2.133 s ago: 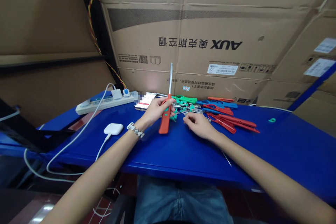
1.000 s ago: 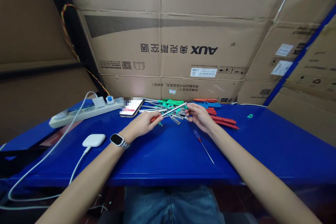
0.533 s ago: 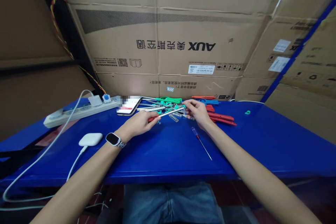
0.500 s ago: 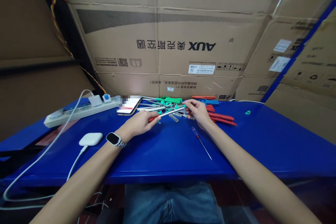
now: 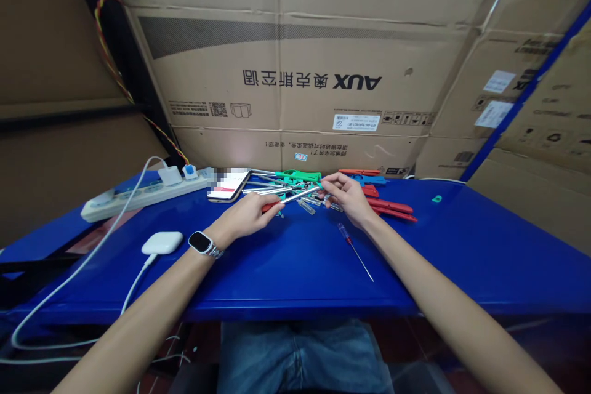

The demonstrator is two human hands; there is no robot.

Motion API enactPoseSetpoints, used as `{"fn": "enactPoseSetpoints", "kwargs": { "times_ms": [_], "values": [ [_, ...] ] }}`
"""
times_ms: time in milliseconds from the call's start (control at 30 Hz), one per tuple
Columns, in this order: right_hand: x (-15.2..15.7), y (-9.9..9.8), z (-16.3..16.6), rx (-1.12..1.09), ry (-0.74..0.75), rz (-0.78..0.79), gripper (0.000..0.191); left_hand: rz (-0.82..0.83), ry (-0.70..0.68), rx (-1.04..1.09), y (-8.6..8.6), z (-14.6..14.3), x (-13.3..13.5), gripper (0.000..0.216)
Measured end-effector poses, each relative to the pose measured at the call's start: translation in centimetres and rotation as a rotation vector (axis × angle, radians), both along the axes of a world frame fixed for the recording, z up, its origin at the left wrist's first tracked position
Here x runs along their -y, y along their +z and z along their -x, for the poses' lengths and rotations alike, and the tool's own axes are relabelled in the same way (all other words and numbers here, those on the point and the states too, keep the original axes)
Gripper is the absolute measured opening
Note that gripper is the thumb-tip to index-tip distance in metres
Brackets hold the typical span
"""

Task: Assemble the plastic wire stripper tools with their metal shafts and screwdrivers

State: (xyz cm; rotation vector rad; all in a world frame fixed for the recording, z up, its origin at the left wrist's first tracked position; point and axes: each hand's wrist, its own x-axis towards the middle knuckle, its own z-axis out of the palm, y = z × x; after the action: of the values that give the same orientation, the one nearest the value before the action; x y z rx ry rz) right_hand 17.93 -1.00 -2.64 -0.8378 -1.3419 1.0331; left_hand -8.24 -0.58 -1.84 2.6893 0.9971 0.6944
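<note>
My left hand (image 5: 247, 217) is closed round the red handle of a long lighter-like tool (image 5: 295, 197), which lies nearly level with its metal tube pointing right. My right hand (image 5: 347, 197) pinches the tip of that tube with curled fingers. Behind both hands sits a pile of the same tools with green (image 5: 298, 176), blue (image 5: 369, 180) and red (image 5: 392, 208) handles, plus several loose metal tubes (image 5: 265, 189). A thin screwdriver (image 5: 354, 250) lies on the blue table (image 5: 295, 271) just by my right forearm.
A phone (image 5: 228, 183), a white power strip (image 5: 138, 194) with plugs, and a white case (image 5: 162, 242) on a cable lie at the left. A small teal piece (image 5: 436, 199) sits at the right. Large cardboard boxes (image 5: 300, 74) wall off the table's far edge.
The red-handled tool has gone from upright to nearly flat in my left hand. My right hand has moved onto the tube's tip. Over the last half second hardly anything has shifted.
</note>
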Motion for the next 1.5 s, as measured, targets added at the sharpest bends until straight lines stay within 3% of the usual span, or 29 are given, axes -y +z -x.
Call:
{"fn": "enactPoseSetpoints", "kwargs": {
  "times_ms": [233,433,700,800,967,1033,1167,1500],
  "values": [
    [0.0,0.1,-0.6,0.084,0.060,-0.049,0.040,0.081,-0.039,0.006,-0.1,0.3,-0.4,0.039],
    [-0.1,-0.1,-1.0,0.093,0.116,0.075,0.043,0.020,-0.009,-0.048,-0.1,0.2,-0.3,0.035],
    [0.7,-0.2,1.2,0.184,0.207,0.057,0.041,0.070,-0.024,-0.058,-0.4,-0.7,-0.1,0.037],
    [0.6,-0.2,1.9,0.101,0.136,0.063,0.043,0.051,0.016,-0.009,-0.5,-1.0,-0.4,0.038],
    [0.7,-0.5,2.3,-0.078,0.116,0.201,0.042,0.026,0.079,-0.018,-0.5,-1.2,-0.3,0.033],
    [0.9,-0.9,2.8,-0.087,0.086,0.183,0.039,0.043,0.113,-0.012,-0.6,-1.5,0.0,0.032],
    [1.3,-1.8,4.5,-0.045,0.078,0.123,0.036,0.065,0.131,0.018,-0.7,-2.6,0.9,0.059],
    [1.9,-2.0,4.8,0.046,0.157,0.048,0.036,-0.003,0.224,-0.145,0.1,-3.2,2.1,0.059]
  ]
}}
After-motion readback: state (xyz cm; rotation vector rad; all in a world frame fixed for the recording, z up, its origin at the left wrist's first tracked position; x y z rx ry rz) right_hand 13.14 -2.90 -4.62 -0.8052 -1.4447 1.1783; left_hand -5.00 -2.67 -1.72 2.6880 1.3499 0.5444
